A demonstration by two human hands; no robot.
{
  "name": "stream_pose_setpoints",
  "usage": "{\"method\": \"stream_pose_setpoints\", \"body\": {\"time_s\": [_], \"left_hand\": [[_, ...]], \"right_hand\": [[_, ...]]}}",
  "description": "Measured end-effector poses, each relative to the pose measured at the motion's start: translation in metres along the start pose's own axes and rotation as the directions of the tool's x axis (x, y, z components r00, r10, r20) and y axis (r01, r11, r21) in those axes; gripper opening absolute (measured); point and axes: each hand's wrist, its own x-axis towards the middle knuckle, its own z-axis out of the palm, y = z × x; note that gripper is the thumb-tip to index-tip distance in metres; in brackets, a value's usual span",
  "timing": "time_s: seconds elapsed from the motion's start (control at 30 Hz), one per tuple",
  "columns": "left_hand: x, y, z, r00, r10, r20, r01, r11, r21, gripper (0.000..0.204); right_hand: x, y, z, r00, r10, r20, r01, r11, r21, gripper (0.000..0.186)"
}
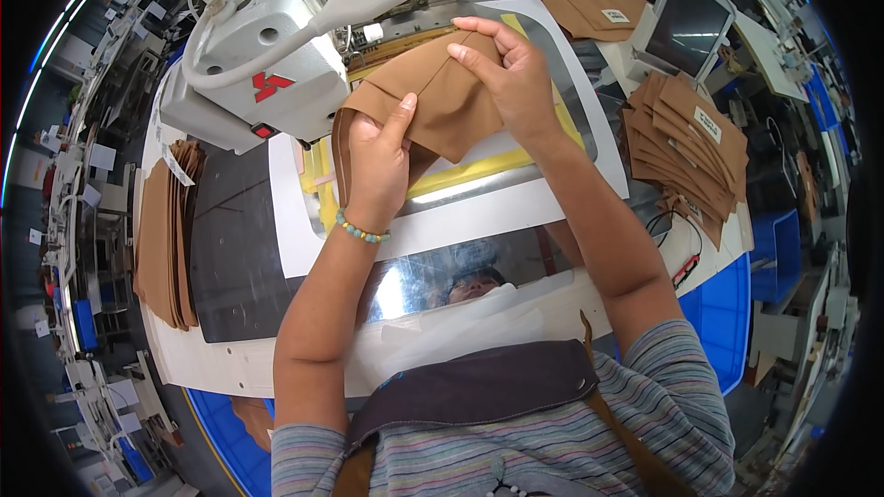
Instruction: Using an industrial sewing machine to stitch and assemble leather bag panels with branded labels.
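Observation:
My left hand [382,156], with a beaded bracelet at the wrist, pinches the left part of a brown fabric piece [451,110], thumb on top and fingers tucked into the fold. My right hand [511,78] grips the same piece at its upper right edge. The fabric is folded and creased, held over a template with yellow taped edges [488,175] on white sheeting [589,175]. Just beyond and left of my hands stands a white sewing machine [253,41] with a curved arm over it.
Stacks of brown pieces lie at the left [161,248] and right [681,156], with more pieces [571,9] at the back right beside a screen [686,23]. A metal plate [405,285] runs along the near table. Blue bins [714,313] sit beside and below it.

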Motion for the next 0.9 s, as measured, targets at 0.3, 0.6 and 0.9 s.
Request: {"method": "stream_pose_setpoints", "body": {"time_s": [0.3,0.6,0.9], "left_hand": [[0.029,0.017,0.042,0.999,0.041,-0.004,-0.041,0.986,-0.164,0.033],[0.042,0.013,0.044,0.982,0.173,-0.079,-0.184,0.970,-0.157,0.032],[0.038,0.008,0.041,0.976,0.210,-0.054,-0.216,0.963,-0.158,0.031]], "right_hand": [[0.032,-0.018,-0.007,0.982,0.020,-0.186,0.038,0.953,0.302,0.023],[0.029,-0.024,0.001,0.960,-0.119,-0.254,0.158,0.977,0.141,0.027],[0.025,-0.028,0.006,0.937,-0.158,-0.312,0.213,0.965,0.150,0.023]]}}
